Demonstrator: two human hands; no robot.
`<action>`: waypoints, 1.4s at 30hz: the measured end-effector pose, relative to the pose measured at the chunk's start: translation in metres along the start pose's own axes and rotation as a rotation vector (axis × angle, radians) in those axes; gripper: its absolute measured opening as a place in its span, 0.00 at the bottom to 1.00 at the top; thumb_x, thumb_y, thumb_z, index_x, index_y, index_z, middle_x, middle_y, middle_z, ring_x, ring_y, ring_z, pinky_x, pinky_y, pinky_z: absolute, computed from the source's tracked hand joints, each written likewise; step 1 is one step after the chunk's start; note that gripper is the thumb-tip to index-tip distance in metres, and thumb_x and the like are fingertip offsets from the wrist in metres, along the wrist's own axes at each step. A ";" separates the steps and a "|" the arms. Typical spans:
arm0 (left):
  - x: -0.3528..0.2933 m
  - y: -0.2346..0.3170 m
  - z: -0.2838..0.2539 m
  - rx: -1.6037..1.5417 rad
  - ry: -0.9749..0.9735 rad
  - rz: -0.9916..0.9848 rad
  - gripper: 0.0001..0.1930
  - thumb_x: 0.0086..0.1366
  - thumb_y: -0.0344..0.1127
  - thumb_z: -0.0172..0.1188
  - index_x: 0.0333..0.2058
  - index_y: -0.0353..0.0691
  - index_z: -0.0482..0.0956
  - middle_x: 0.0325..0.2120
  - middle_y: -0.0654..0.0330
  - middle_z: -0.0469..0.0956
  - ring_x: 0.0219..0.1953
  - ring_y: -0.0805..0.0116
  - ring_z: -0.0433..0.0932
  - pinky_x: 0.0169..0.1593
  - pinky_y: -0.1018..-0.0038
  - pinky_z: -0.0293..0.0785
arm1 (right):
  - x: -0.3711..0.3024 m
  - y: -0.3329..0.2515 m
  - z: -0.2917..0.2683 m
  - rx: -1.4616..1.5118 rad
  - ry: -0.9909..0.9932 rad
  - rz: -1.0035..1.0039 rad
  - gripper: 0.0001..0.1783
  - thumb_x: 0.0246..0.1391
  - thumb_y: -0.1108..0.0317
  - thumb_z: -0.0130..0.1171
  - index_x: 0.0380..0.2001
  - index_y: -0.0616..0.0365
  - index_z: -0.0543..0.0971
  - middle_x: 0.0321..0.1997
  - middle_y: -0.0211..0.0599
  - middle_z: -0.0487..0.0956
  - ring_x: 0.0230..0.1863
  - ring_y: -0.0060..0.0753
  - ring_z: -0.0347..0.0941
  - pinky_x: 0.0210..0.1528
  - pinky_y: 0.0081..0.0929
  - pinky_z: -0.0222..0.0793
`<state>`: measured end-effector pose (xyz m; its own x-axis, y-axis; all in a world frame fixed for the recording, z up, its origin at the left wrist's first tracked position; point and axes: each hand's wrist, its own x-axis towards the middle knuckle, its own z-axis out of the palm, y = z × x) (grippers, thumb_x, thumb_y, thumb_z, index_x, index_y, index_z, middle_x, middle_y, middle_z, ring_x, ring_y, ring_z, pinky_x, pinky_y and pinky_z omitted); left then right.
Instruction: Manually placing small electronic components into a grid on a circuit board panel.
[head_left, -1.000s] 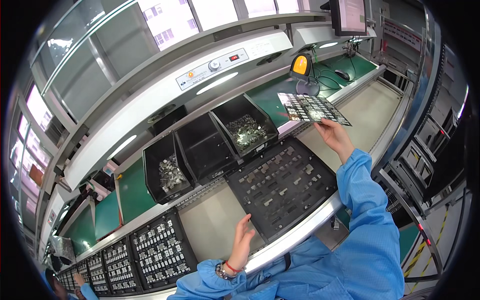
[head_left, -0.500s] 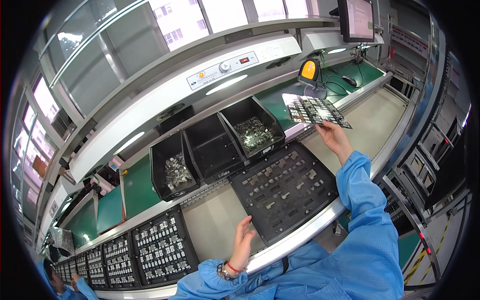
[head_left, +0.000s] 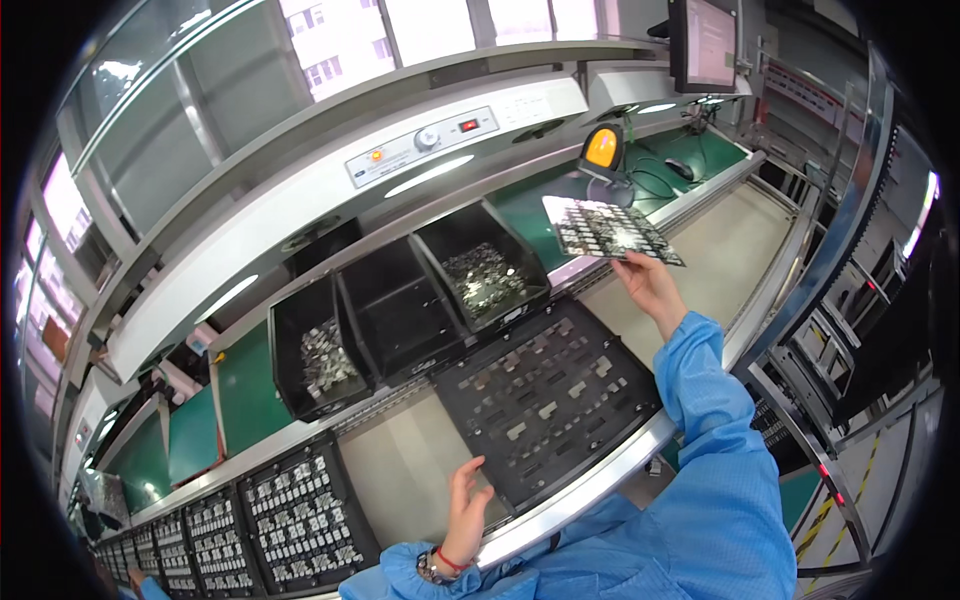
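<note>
The right hand [head_left: 648,288] pinches the near edge of the patterned panel [head_left: 610,230], open pale belt [head_left: 735,250] right of the grip, black tray [head_left: 575,455] below-left, while the left hand [head_left: 467,520], fingers parted, perhaps touches the tray, panel and tray lying slightly further left in view than half a second ago.

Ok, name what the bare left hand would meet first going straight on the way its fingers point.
Most likely the left edge of the black, rectangular tray with recesses, close by the fingertips of the bare left hand; depth leaves unclear whether they touch.
</note>
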<state>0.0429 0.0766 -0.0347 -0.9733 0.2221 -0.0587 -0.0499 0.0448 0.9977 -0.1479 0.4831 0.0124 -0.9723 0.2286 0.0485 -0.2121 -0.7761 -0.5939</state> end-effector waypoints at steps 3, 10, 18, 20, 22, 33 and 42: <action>-0.002 -0.001 -0.004 0.014 0.029 0.006 0.22 0.56 0.26 0.51 0.52 0.41 0.67 0.50 0.57 0.62 0.57 0.63 0.61 0.60 0.68 0.54 | 0.001 0.007 0.001 0.009 -0.031 0.032 0.08 0.52 0.80 0.51 0.37 0.67 0.73 0.41 0.41 0.76 0.44 0.39 0.75 0.50 0.32 0.76; 0.000 0.002 -0.005 0.062 0.011 -0.035 0.22 0.55 0.26 0.47 0.51 0.39 0.67 0.51 0.59 0.62 0.57 0.65 0.59 0.60 0.69 0.54 | 0.008 0.010 -0.004 0.086 0.059 0.080 0.07 0.52 0.80 0.49 0.36 0.69 0.72 0.41 0.45 0.77 0.44 0.42 0.76 0.46 0.30 0.79; 0.001 0.011 -0.005 0.080 0.033 -0.078 0.22 0.54 0.25 0.45 0.51 0.39 0.67 0.51 0.60 0.62 0.57 0.67 0.60 0.59 0.72 0.55 | 0.007 0.026 -0.008 0.101 0.037 0.068 0.06 0.52 0.80 0.49 0.33 0.69 0.73 0.37 0.44 0.78 0.38 0.40 0.78 0.45 0.30 0.79; 0.003 0.009 -0.007 0.129 0.040 -0.067 0.22 0.54 0.25 0.45 0.50 0.39 0.67 0.51 0.60 0.62 0.56 0.67 0.60 0.59 0.71 0.55 | 0.009 0.030 -0.017 0.058 0.051 0.073 0.08 0.53 0.79 0.49 0.36 0.70 0.73 0.39 0.43 0.78 0.40 0.37 0.77 0.46 0.30 0.78; 0.003 0.020 -0.003 0.093 0.057 -0.090 0.21 0.54 0.25 0.46 0.50 0.39 0.68 0.50 0.60 0.62 0.55 0.67 0.61 0.59 0.71 0.56 | 0.006 0.032 -0.015 0.042 0.041 0.084 0.09 0.53 0.79 0.49 0.37 0.70 0.73 0.40 0.43 0.78 0.41 0.37 0.77 0.46 0.29 0.79; 0.009 0.017 -0.005 -0.008 0.105 -0.172 0.19 0.56 0.25 0.46 0.49 0.40 0.69 0.49 0.61 0.62 0.53 0.69 0.61 0.57 0.73 0.56 | -0.001 0.029 -0.014 0.027 0.002 0.086 0.08 0.55 0.78 0.49 0.37 0.70 0.74 0.40 0.43 0.78 0.42 0.37 0.76 0.47 0.29 0.78; 0.008 0.016 -0.008 0.067 0.119 -0.168 0.18 0.56 0.25 0.47 0.47 0.41 0.70 0.48 0.62 0.60 0.51 0.70 0.61 0.56 0.74 0.56 | -0.011 0.021 -0.003 -0.014 0.080 0.038 0.06 0.53 0.79 0.51 0.34 0.67 0.75 0.36 0.39 0.79 0.38 0.33 0.77 0.47 0.29 0.76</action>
<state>0.0327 0.0715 -0.0187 -0.9723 0.0899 -0.2157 -0.2024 0.1372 0.9696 -0.1418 0.4662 -0.0030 -0.9687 0.2453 -0.0381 -0.1730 -0.7772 -0.6050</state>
